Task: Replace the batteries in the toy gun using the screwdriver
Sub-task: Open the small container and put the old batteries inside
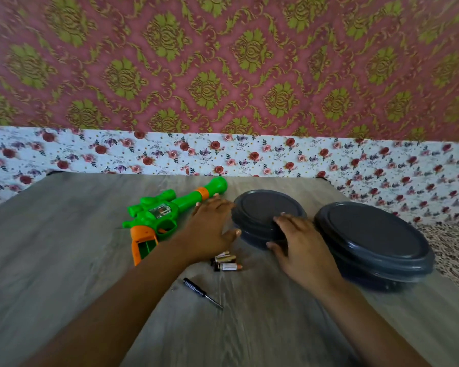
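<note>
wooden table (pixel 64 260), toy gun (pixel 167 213) seemingly beside left grip (pixel 212 226)

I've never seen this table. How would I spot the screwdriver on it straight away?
Start at the grey wooden table and find the bright green and orange toy gun lying on it. Come towards the person, past the small cluster of batteries, to the screwdriver lying flat between the two forearms. It is the only thin thing there: a black handle ending in a bare metal shaft.
</note>
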